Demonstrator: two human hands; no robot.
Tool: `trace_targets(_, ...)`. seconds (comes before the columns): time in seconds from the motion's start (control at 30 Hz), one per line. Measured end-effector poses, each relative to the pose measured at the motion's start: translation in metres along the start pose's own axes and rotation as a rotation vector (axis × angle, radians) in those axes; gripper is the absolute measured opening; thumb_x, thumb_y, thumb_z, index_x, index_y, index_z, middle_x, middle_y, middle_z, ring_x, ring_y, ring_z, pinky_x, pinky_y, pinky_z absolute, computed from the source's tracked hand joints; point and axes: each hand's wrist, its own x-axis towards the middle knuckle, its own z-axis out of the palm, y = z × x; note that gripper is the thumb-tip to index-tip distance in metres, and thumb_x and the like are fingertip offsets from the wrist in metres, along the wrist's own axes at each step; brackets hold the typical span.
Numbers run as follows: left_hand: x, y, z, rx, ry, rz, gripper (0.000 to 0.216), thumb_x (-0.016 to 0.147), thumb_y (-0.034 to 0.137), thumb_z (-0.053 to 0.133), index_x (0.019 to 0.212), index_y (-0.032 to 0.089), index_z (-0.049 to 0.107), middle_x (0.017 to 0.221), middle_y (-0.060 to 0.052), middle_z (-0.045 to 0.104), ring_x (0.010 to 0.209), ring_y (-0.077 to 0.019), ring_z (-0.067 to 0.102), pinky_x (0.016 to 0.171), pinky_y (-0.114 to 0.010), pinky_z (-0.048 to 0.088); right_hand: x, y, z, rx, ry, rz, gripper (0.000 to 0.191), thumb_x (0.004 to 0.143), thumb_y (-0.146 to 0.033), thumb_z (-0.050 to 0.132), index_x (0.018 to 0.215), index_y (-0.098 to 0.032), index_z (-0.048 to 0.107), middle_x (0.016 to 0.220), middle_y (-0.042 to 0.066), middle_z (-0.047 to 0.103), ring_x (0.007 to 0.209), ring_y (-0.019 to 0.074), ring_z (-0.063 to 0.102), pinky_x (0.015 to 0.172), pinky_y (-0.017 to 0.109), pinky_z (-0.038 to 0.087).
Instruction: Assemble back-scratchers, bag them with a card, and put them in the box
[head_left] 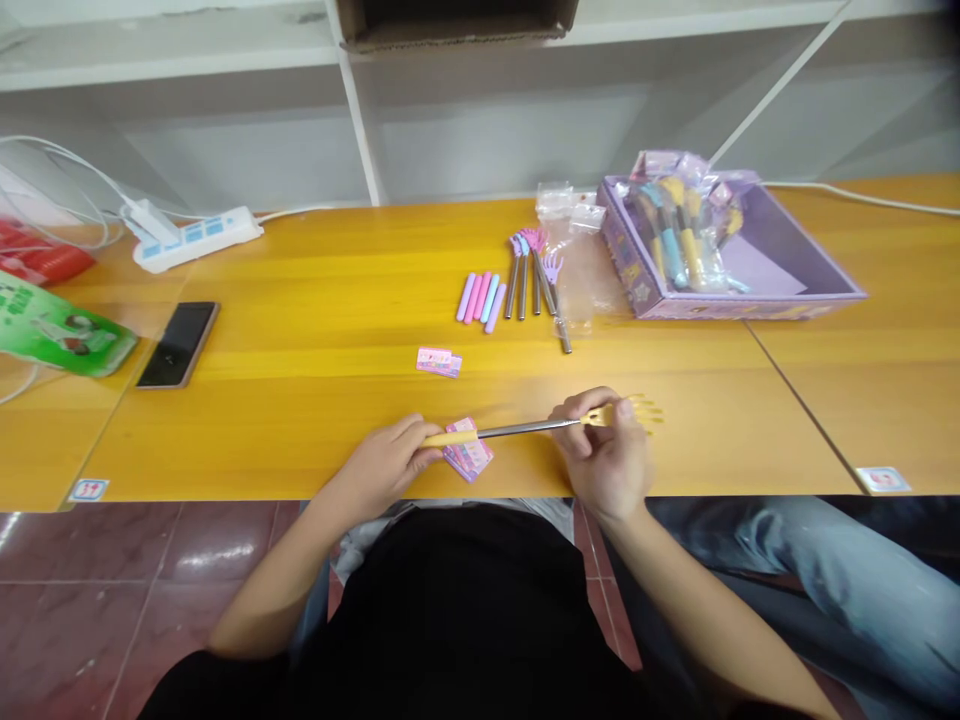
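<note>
A back scratcher (525, 428) with a yellow handle, a metal rod and a yellow claw head lies across my two hands, roughly level above the table's front edge. My left hand (394, 455) is closed around the yellow handle. Near the claw end, my right hand (607, 450) pinches the head between thumb and fingers. Small pink and purple cards (471, 458) lie under the handle. Farther back are several loose handles (481, 298) in pink, purple and blue, beside several metal rods (523, 285) with coloured claw heads.
A purple box (750, 305) holding bagged back scratchers stands at the back right, with clear plastic bags (585, 270) beside it. More cards (439, 362) lie mid-table. A phone (178, 345), a green carton (67, 325) and a power strip (199, 240) are at left. Another person's leg (810, 570) is at right.
</note>
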Motion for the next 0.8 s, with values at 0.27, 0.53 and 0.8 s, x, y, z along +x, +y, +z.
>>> trace_targets(0.27,-0.001,-0.004,0.006,0.053,-0.024,-0.019,0.039,0.120,0.040,0.032,0.121,0.020,0.066,0.103,-0.005,0.067,0.087,-0.0199,0.065,0.079,-0.033,0.050,0.005,0.009,-0.007,-0.086,-0.023,0.186,0.045,0.111,-0.061,0.051,0.094,-0.023,0.068,0.055,-0.006,0.036,0.052,0.0130,0.030,0.055,0.031,0.021)
trace_targets(0.53,-0.001,-0.003,0.003,-0.012,-0.014,-0.030,0.027,0.114,0.045,0.056,0.121,0.022,0.068,0.098,-0.001,0.066,0.081,-0.0171,0.063,0.076,-0.030,0.048,-0.011,0.015,0.002,-0.098,-0.131,0.235,0.047,0.114,-0.064,0.041,0.102,-0.025,0.066,0.056,-0.006,0.039,0.052,0.0144,0.031,0.057,0.033,0.022)
trace_targets(0.8,-0.001,0.001,0.003,-0.091,0.069,-0.084,0.022,0.108,0.042,0.068,0.118,0.022,0.067,0.104,-0.001,0.068,0.083,-0.0156,0.064,0.076,-0.030,0.047,-0.020,0.011,0.017,-0.130,-0.213,0.211,0.048,0.115,-0.064,0.038,0.106,-0.025,0.064,0.056,-0.008,0.041,0.050,0.0142,0.032,0.055,0.031,0.023)
